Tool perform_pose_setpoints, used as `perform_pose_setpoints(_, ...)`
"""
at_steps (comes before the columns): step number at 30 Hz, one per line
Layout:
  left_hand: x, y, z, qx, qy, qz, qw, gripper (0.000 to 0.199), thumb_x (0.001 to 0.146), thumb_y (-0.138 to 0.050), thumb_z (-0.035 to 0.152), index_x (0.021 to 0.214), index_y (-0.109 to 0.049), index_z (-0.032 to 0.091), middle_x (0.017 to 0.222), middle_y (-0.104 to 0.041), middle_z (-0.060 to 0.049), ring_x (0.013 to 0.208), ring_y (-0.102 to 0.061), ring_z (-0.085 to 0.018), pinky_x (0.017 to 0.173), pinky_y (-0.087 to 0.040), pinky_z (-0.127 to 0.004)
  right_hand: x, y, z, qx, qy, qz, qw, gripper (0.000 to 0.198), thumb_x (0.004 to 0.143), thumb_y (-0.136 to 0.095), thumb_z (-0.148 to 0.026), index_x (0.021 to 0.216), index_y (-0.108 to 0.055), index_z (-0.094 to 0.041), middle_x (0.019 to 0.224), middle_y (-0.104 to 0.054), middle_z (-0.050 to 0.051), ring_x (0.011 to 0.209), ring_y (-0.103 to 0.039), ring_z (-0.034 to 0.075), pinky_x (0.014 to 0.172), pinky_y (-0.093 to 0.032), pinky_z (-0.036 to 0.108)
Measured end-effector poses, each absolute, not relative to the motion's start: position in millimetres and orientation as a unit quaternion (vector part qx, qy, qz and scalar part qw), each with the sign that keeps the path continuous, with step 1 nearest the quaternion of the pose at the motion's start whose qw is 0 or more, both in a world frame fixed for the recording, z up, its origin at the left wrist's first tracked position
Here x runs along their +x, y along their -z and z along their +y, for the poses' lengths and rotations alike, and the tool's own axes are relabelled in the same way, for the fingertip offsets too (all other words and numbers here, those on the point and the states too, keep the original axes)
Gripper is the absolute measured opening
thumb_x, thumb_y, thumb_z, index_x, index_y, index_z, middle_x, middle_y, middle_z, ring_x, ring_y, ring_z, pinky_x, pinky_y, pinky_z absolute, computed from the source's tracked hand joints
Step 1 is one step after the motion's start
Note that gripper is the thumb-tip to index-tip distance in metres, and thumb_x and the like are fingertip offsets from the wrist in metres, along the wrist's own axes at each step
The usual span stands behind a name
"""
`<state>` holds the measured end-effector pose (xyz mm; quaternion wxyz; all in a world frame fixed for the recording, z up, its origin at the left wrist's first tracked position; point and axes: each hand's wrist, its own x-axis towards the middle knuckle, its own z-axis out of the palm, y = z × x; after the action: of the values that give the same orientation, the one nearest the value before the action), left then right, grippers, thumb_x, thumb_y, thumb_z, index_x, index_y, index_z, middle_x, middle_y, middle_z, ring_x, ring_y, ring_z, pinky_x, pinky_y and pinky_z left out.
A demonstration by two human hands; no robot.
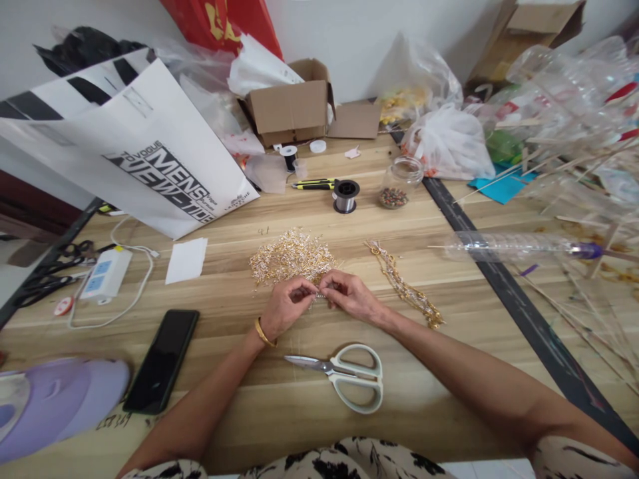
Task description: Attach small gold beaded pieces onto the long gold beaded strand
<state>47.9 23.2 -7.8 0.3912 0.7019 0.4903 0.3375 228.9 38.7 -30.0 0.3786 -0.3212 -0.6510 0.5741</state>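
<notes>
My left hand (288,305) and my right hand (350,295) meet fingertip to fingertip at the near edge of a pile of small gold and pale beaded pieces (289,258). Both are pinched closed on something tiny, perhaps a bit of chain or wire, too small to make out. A gold bangle (264,332) circles the left wrist. Scissors with cream handles (344,372) lie just below my hands, blades pointing left. To the right of my right hand rests a bundle of finished-looking gold beaded strands (404,286).
Behind the pile stand a wire spool (345,196), a yellow-black utility knife (314,183) and a glass jar of beads (397,186). A phone (162,361) and white paper (186,260) lie left. Bags and a cardboard box (289,106) line the back; a plastic bottle (519,245) lies right.
</notes>
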Motion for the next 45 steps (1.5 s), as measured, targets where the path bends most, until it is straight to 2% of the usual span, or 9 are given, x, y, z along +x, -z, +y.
perform_pose_setpoints(5,48.3,4.8,22.7,0.727,-0.338,0.489,0.344,0.004,0.075,-0.062,0.018,0.074,-0.065,0.016,0.073,-0.065,-0.004,0.069,-0.06,-0.014,0.066,-0.048,-0.024,229.2,28.1,38.9,-0.325,-0.576,-0.651,0.372,0.016,0.084,-0.057,-0.029,0.08,-0.058,-0.014,0.069,-0.052,-0.001,0.049,-0.05,0.006,0.046,-0.039,0.018)
perform_pose_setpoints(19,49.3,3.5,22.3,0.731,-0.334,0.491,0.336,0.008,0.075,-0.063,0.021,0.07,-0.064,0.015,0.069,-0.065,-0.004,0.063,-0.058,-0.013,0.059,-0.045,-0.023,230.2,29.6,39.9,-0.323,-0.577,-0.659,0.36,0.017,0.084,-0.057,-0.03,0.081,-0.059,-0.013,0.071,-0.053,-0.001,0.05,-0.051,0.006,0.046,-0.039,0.018)
perform_pose_setpoints(27,49.9,3.1,22.0,0.749,-0.358,0.457,0.32,0.008,0.077,-0.061,0.019,0.069,-0.063,0.017,0.073,-0.067,-0.005,0.071,-0.061,-0.015,0.07,-0.048,-0.027,231.2,32.0,40.6,-0.307,-0.579,-0.669,0.351,0.011,0.084,-0.056,-0.024,0.082,-0.059,-0.014,0.074,-0.053,0.0,0.051,-0.05,0.006,0.047,-0.039,0.018)
perform_pose_setpoints(37,50.7,4.9,20.9,0.766,-0.378,0.437,0.28,0.005,0.076,-0.061,0.017,0.072,-0.064,0.017,0.076,-0.066,-0.006,0.075,-0.061,-0.016,0.071,-0.049,-0.028,231.7,31.4,41.8,-0.305,-0.573,-0.677,0.348,0.011,0.084,-0.056,-0.025,0.08,-0.058,-0.014,0.074,-0.052,0.0,0.051,-0.049,0.006,0.047,-0.039,0.018)
perform_pose_setpoints(41,50.5,2.9,21.0,0.757,-0.375,0.45,0.289,0.006,0.075,-0.061,0.016,0.071,-0.064,0.017,0.075,-0.067,-0.005,0.074,-0.062,-0.016,0.071,-0.049,-0.028,231.0,31.7,41.9,-0.304,-0.578,-0.67,0.352,0.013,0.083,-0.057,-0.027,0.08,-0.059,-0.014,0.076,-0.054,0.0,0.051,-0.05,0.006,0.047,-0.04,0.017)
perform_pose_setpoints(45,48.9,2.8,22.7,0.721,-0.36,0.472,0.356,0.004,0.073,-0.062,0.018,0.07,-0.063,0.016,0.072,-0.066,-0.004,0.068,-0.061,-0.014,0.065,-0.049,-0.024,230.5,31.6,42.3,-0.316,-0.59,-0.65,0.361,0.019,0.082,-0.058,-0.032,0.08,-0.06,-0.014,0.077,-0.055,0.001,0.048,-0.052,0.005,0.045,-0.041,0.018)
